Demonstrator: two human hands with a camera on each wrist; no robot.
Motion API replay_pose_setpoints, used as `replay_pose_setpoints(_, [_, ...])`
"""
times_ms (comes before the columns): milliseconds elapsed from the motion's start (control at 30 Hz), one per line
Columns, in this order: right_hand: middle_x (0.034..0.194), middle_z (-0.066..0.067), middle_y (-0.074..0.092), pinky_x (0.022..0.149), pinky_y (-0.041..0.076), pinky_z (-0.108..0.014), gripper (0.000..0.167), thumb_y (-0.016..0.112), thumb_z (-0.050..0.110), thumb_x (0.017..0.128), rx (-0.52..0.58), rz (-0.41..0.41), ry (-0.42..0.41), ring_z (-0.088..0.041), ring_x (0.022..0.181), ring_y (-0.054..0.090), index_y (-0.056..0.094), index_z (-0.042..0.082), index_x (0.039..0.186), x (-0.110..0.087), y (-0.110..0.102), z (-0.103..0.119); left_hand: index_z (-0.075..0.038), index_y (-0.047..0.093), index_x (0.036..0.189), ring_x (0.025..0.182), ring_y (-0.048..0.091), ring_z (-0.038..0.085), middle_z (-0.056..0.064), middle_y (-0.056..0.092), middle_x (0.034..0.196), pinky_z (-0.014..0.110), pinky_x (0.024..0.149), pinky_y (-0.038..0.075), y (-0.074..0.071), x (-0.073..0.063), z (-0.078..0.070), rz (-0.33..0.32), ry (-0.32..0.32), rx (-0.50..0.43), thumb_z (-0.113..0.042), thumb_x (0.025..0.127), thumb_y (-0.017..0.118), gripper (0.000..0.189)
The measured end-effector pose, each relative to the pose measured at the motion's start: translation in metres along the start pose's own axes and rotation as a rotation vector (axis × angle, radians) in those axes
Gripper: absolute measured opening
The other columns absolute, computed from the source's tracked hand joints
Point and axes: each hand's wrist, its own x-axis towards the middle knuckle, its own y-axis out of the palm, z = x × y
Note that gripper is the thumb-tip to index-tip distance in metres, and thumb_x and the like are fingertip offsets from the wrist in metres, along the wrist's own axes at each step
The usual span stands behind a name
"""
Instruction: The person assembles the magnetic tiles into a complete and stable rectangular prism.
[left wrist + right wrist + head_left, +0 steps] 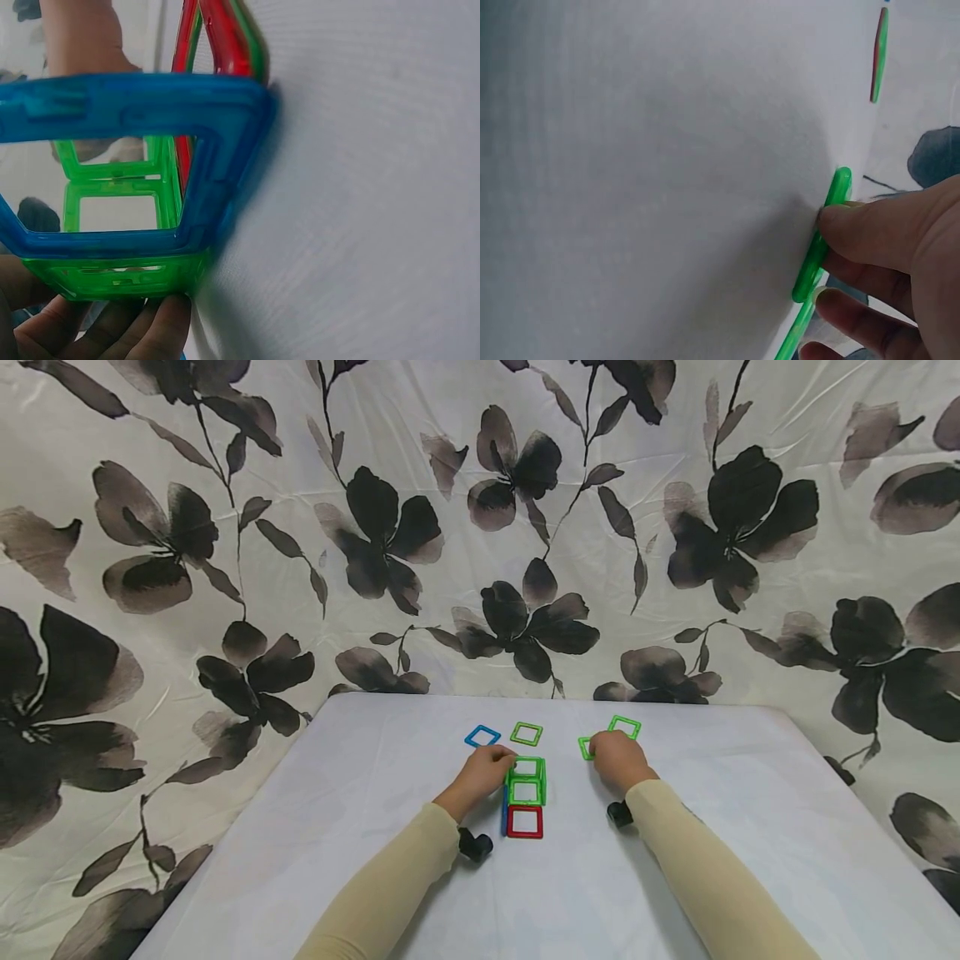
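Observation:
My left hand [486, 772] holds the far left corner of a small structure of square magnetic tile frames on the white table. In the left wrist view its fingers curl against a green magnetic tile [112, 285], beside an upright blue tile [150, 112]. More green tiles [543, 789] make up the structure, and a red tile [525, 836] lies at its near end. Off to the right, my right hand [621, 762] pinches a green magnetic tile [808, 266] between thumb and fingers, its edge close to the tabletop. Another green tile [793, 334] lies just beyond it.
Behind the structure lie a loose blue tile [470, 741] and a green tile [527, 743]. A white cloth covers the table [360, 777]. A floral curtain [420, 643] hangs behind the far edge. Each wrist wears a small black camera [476, 845].

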Motion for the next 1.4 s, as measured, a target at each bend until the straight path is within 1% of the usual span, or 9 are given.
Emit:
replay_pose_setpoints(133, [0.115,-0.010,0.070,0.095,0.048,-0.051,0.024,0.059,0.005,0.092,-0.005,0.022,0.002,-0.031,0.113,0.062,0.070,0.006,0.113,-0.002,-0.002,0.002,-0.017,0.066,0.117,0.106,0.055,0.020,0.002,0.064,0.119,0.043,0.096,0.048,0.000,0.000,0.000,-0.003,0.006,0.005,-0.032,0.099,0.051,0.028])
replay_pose_setpoints(233, [0.114,-0.010,0.070,0.094,0.049,-0.051,0.025,0.058,0.005,0.092,-0.015,0.032,-0.016,-0.030,0.112,0.062,0.070,0.006,0.114,-0.005,-0.006,0.004,-0.017,0.066,0.117,0.107,0.055,0.020,0.003,0.063,0.121,0.044,0.096,0.048,0.000,0.000,0.000,-0.003,0.002,0.006,-0.032,0.099,0.051,0.028])
replay_pose_setpoints(367, [0.115,-0.011,0.069,0.094,0.049,-0.051,0.026,0.056,0.005,0.093,0.001,0.044,-0.028,-0.031,0.112,0.062,0.069,0.006,0.115,-0.008,-0.009,0.006,-0.017,0.066,0.118,0.108,0.054,0.021,0.003,0.063,0.123,0.045,0.098,0.047,0.000,-0.001,-0.001,-0.002,-0.003,0.003,-0.032,0.099,0.051,0.028])
replay_pose_setpoints(600, [0.119,-0.010,0.068,0.099,0.046,-0.051,0.027,0.055,0.007,0.094,0.034,0.062,-0.020,-0.031,0.117,0.060,0.068,0.007,0.118,-0.013,-0.011,0.008,-0.016,0.066,0.118,0.108,0.054,0.021,0.004,0.063,0.122,0.045,0.098,0.047,0.001,-0.002,-0.001,-0.004,0.001,0.004,-0.032,0.099,0.051,0.029])
replay_pose_setpoints(833, [0.116,-0.009,0.070,0.098,0.048,-0.049,0.024,0.059,0.008,0.093,0.015,0.033,-0.087,-0.031,0.114,0.062,0.071,0.006,0.114,-0.019,-0.013,0.013,-0.016,0.067,0.117,0.108,0.055,0.021,0.003,0.064,0.121,0.044,0.097,0.047,0.001,0.000,0.000,-0.005,0.012,0.013,-0.032,0.099,0.051,0.028])
replay_pose_setpoints(1067, [0.105,-0.008,0.073,0.089,0.053,-0.045,0.021,0.059,0.007,0.091,0.000,0.011,-0.146,-0.025,0.098,0.067,0.074,0.007,0.105,-0.024,-0.016,0.018,-0.016,0.066,0.117,0.110,0.053,0.022,0.004,0.063,0.122,0.045,0.100,0.046,0.001,0.001,0.001,-0.003,0.015,-0.001,-0.033,0.099,0.051,0.029])
replay_pose_setpoints(1300, [0.105,-0.007,0.073,0.089,0.053,-0.043,0.018,0.062,0.010,0.091,0.050,0.008,-0.182,-0.025,0.101,0.067,0.075,0.007,0.103,-0.031,-0.017,0.022,-0.016,0.067,0.117,0.105,0.055,0.019,0.002,0.065,0.118,0.042,0.094,0.048,0.001,0.003,0.003,-0.009,0.041,0.042,-0.033,0.098,0.051,0.030])
replay_pose_setpoints(1400, [0.104,-0.007,0.073,0.090,0.053,-0.043,0.017,0.063,0.010,0.090,0.073,0.004,-0.203,-0.026,0.102,0.067,0.075,0.007,0.102,-0.033,-0.017,0.021,-0.016,0.067,0.116,0.104,0.055,0.019,0.002,0.065,0.117,0.042,0.093,0.048,0.001,0.003,0.004,-0.008,0.038,0.032,-0.033,0.098,0.051,0.030])
